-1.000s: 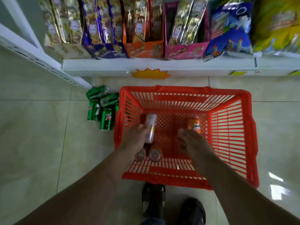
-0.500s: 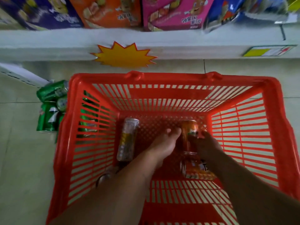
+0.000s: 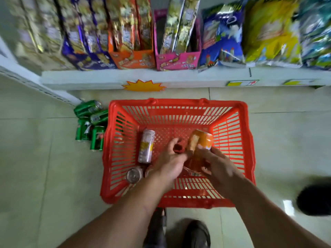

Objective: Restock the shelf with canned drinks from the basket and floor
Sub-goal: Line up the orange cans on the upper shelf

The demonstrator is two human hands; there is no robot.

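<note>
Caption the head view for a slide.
Right hand grips an orange soda can over the red basket; left hand alongside.

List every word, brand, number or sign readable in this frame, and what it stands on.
"7": the logo on an upright green can on the floor, left of the red basket.
Snack boxes on the shelf: printed characters, too blurred to read.
Pale slim can, orange can: print unreadable.
Yellow starburst tag: blank.
Shelf price labels: too small.
</note>
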